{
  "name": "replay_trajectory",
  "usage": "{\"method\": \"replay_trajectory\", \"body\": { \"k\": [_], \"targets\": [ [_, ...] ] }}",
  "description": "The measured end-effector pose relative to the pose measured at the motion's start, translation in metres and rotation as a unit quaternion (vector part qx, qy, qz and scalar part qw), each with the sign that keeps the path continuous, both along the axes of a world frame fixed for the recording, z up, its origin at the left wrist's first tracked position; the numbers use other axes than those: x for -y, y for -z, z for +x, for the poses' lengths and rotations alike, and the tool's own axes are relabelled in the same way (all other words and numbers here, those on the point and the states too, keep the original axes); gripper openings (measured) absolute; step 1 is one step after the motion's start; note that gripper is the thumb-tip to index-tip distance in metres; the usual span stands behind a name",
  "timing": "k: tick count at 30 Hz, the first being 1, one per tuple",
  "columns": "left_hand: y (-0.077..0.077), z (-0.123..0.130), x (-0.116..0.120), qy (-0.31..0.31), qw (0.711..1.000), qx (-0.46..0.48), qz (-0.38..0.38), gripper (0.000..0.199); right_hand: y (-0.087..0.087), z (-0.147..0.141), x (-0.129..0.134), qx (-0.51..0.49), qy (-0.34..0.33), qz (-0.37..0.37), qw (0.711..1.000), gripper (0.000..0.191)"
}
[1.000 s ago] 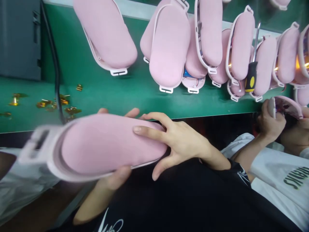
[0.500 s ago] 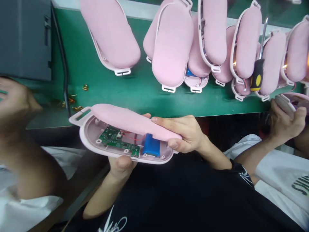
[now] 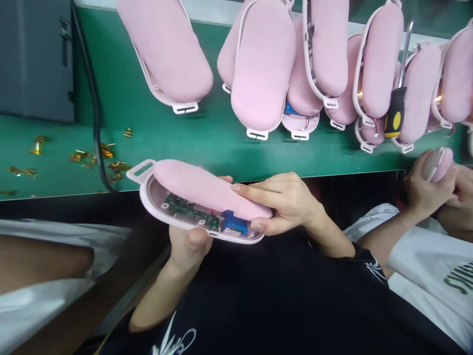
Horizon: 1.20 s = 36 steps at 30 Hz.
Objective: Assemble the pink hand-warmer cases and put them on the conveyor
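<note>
Between my hands is an open pink plastic casing, tilted, made of a lower shell (image 3: 150,197) and a pink cover (image 3: 207,187) lying partly over it. My left hand (image 3: 190,244) grips the lower shell from beneath, its thumb on the near rim. On the right, my right hand (image 3: 283,204) pinches the cover's end, fingers on top and thumb at the near edge. Inside the gap show a green circuit board (image 3: 190,211) and a blue battery (image 3: 235,223). The fingers under the shell are mostly hidden.
Several pink casings (image 3: 262,69) line the green bench (image 3: 177,140). A screwdriver (image 3: 395,113) leans among them. Small gold-coloured pieces (image 3: 116,167) lie by a black cable (image 3: 94,103) and a dark box (image 3: 35,59). At right, a co-worker's hands (image 3: 421,190) hold another casing.
The cover has come down closer to the lower shell, narrowing the gap. The casing has shifted slightly right. A neighbour's hand at left has gone from view; the right co-worker's casing is turned.
</note>
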<state>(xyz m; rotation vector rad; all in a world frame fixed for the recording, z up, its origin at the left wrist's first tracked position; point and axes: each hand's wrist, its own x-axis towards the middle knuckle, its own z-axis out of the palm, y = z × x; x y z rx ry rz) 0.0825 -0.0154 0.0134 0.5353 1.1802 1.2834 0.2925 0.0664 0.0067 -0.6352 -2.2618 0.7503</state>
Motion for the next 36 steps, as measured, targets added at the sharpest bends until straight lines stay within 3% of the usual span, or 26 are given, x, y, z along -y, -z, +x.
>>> {"method": "replay_trajectory", "body": {
  "k": [9,21,30,34,36],
  "targets": [
    [-0.004,0.002,-0.003,0.000,0.999,0.023,0.031,0.089,0.002,-0.001,-0.002,-0.023,0.031,0.066,0.997,0.049],
    [-0.003,0.004,-0.006,-0.019,1.000,0.014,0.013,0.103,0.001,0.007,-0.004,0.013,0.011,0.078,0.997,0.049],
    [0.011,-0.003,0.002,0.006,0.999,-0.013,0.046,0.079,-0.001,0.001,-0.001,0.025,0.001,0.083,0.996,0.049],
    [0.023,-0.015,0.006,0.065,0.997,-0.013,0.045,0.072,0.005,-0.002,0.006,0.053,-0.010,0.121,0.991,0.056],
    [0.023,-0.021,0.007,0.084,0.996,-0.010,0.042,0.072,0.006,-0.004,0.006,0.044,-0.030,0.093,0.994,0.054]
  ]
}}
